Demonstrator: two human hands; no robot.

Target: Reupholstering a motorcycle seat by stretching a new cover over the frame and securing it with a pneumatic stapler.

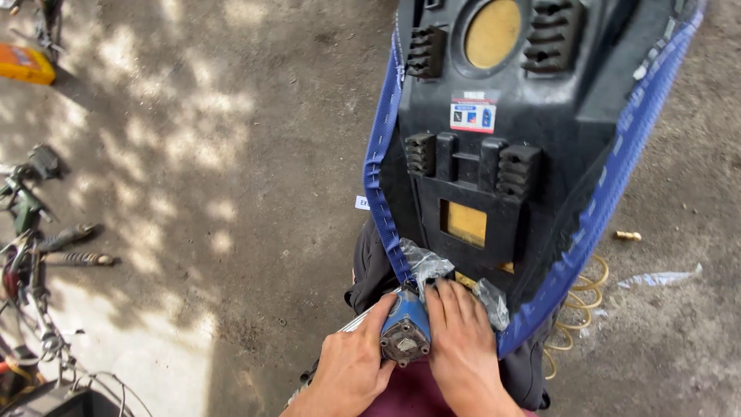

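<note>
A black plastic motorcycle seat base [540, 116] is standing upside down against the person's lap, its blue cover edge [384, 170] running stapled down both sides. The left hand [351, 371] is wrapping around a blue pneumatic staple gun [405, 332], gripping it at the near end of the seat base. The right hand [463, 347] is lying flat beside the tool, fingers pressing clear plastic sheet [424, 262] and cover against the base's near edge. A yellow coiled air hose [583, 289] is showing behind the seat's right edge. Hand tools [46, 232] are lying on the concrete ground [231, 154] at the left edge, well apart.
</note>
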